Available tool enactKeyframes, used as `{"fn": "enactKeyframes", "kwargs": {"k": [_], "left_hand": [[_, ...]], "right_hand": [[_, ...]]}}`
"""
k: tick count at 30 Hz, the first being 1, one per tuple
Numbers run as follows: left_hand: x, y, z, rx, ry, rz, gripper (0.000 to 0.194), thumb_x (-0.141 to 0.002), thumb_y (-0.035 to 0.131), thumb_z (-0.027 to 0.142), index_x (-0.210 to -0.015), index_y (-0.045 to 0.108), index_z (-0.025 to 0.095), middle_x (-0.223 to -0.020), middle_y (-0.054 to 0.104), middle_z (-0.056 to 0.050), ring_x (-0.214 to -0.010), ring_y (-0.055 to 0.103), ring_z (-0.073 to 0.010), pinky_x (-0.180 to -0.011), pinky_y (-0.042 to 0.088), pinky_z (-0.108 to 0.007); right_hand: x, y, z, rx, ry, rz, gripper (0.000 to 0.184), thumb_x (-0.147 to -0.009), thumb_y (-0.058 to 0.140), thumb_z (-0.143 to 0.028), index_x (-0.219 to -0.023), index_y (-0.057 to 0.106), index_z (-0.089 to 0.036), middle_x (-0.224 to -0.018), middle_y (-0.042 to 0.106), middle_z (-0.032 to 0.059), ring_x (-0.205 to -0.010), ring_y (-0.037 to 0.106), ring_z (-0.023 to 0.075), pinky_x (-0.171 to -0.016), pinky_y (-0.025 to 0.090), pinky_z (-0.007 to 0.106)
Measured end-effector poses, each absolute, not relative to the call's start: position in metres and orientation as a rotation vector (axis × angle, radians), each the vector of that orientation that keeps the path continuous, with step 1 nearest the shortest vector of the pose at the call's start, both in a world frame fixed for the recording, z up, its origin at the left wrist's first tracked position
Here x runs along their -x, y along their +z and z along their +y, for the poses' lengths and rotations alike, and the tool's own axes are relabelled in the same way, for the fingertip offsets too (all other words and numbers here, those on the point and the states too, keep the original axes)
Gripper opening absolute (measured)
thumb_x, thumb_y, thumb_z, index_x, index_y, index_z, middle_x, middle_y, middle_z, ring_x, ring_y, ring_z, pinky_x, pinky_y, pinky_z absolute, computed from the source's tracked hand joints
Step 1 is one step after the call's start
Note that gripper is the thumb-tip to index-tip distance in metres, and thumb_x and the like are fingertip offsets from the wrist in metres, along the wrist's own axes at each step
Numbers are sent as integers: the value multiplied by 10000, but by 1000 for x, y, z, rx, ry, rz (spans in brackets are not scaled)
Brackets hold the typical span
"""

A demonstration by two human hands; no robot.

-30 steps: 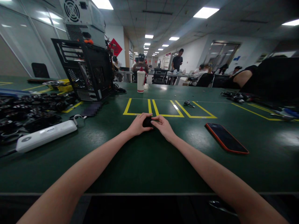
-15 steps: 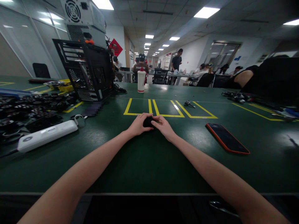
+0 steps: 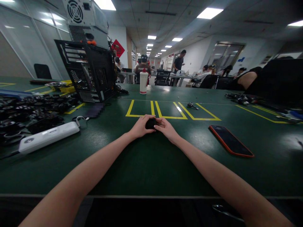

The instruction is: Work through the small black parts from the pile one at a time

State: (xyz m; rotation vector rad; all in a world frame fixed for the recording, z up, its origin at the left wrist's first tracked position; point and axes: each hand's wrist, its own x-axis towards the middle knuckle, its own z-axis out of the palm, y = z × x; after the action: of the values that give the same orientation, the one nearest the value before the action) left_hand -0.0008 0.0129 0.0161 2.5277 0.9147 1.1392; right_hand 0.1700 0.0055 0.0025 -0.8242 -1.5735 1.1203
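Between my two hands, low over the green table, is a small rounded black object; its kind cannot be made out. My left hand wraps around its left side, thumb at the near edge and fingers over the far edge. From the right, my right hand grips its edge with thumb and fingers, and these fingertips hide part of it. Just beyond the hands, yellow tape marks open-sided boxes on the tabletop. A small dark metal part lies by the right-hand box.
A phone with an orange rim lies to the right. At left are a white power strip, a pile of black parts and an open computer case. A white cup stands at the back. People sit and stand farther off.
My right hand's fingers have shifted slightly along the black object's edge, and more of its dark face shows. The left hand keeps its hold. The view has drifted very slightly.
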Motion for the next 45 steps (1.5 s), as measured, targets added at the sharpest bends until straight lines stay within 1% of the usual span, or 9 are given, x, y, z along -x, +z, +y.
{"fn": "enactKeyframes", "kwargs": {"k": [5, 11, 14, 18, 22, 29, 36, 41, 45], "left_hand": [[1, 16, 13, -2532, 1138, 922, 591, -640, 678, 269, -1162, 403, 223, -1130, 493, -68, -1067, 458, -231, -888, 383, -405], [1, 16, 14, -2529, 1126, 917, 583, -644, 676, 266, -1158, 404, 222, -1134, 490, -73, -1072, 460, -230, -904, 373, -411], [1, 16, 14, -2530, 1120, 915, 581, -647, 675, 271, -1159, 403, 225, -1140, 488, -72, -1078, 457, -231, -912, 364, -415], [1, 15, 15, -2543, 1129, 911, 581, -652, 670, 271, -1163, 398, 222, -1148, 483, -69, -1081, 452, -225, -917, 359, -402], [1, 15, 17, -2561, 1134, 922, 599, -642, 678, 277, -1167, 397, 212, -1130, 490, -65, -1060, 457, -217, -913, 364, -380], [1, 15, 16, -2549, 1121, 914, 598, -648, 672, 280, -1173, 391, 218, -1131, 484, -65, -1063, 456, -218, -911, 368, -382], [2, 15, 15, -2526, 1115, 918, 586, -647, 673, 270, -1163, 400, 222, -1137, 482, -67, -1069, 454, -224, -909, 366, -396], [1, 17, 14, -2517, 1109, 927, 597, -641, 677, 267, -1167, 399, 228, -1134, 485, -66, -1063, 458, -234, -898, 371, -411], [1, 17, 15, -2524, 1120, 928, 601, -634, 684, 264, -1163, 402, 223, -1129, 489, -69, -1059, 462, -236, -899, 370, -414]], "right_hand": [[-168, 3, 3, 906, 1032, -1547, 256, -702, 582, -315, -934, 550, -211, -973, 591, 27, -978, 531, 161, -893, 402, 365], [-168, 4, 8, 956, 1038, -1572, 352, -723, 563, -301, -1062, 523, -215, -1011, 593, 44, -945, 547, 172, -869, 411, 374], [-169, 7, 7, 944, 1068, -1605, 300, -720, 567, -276, -1008, 553, -195, -1020, 585, 47, -951, 547, 174, -884, 404, 367], [-168, 8, 3, 848, 1119, -1565, 308, -669, 621, -229, -964, 538, -199, -1017, 573, 31, -977, 542, 158, -908, 394, 343], [-166, 3, 5, 873, 1060, -1532, 248, -692, 595, -306, -912, 547, -201, -954, 592, 25, -941, 549, 157, -883, 409, 357], [-168, -1, 12, 957, 1066, -1536, 353, -715, 571, -324, -1044, 530, -204, -1042, 588, 49, -987, 532, 182, -889, 396, 376], [-169, 1, 7, 883, 1098, -1568, 289, -704, 592, -257, -982, 529, -208, -1042, 571, 28, -999, 528, 163, -895, 403, 344], [-168, 0, 7, 898, 1023, -1548, 203, -726, 558, -330, -890, 537, -213, -939, 588, 16, -923, 552, 158, -844, 433, 360], [-168, -2, 13, 924, 1012, -1528, 249, -713, 574, -320, -935, 535, -214, -974, 589, 26, -958, 539, 167, -864, 418, 370]]}}
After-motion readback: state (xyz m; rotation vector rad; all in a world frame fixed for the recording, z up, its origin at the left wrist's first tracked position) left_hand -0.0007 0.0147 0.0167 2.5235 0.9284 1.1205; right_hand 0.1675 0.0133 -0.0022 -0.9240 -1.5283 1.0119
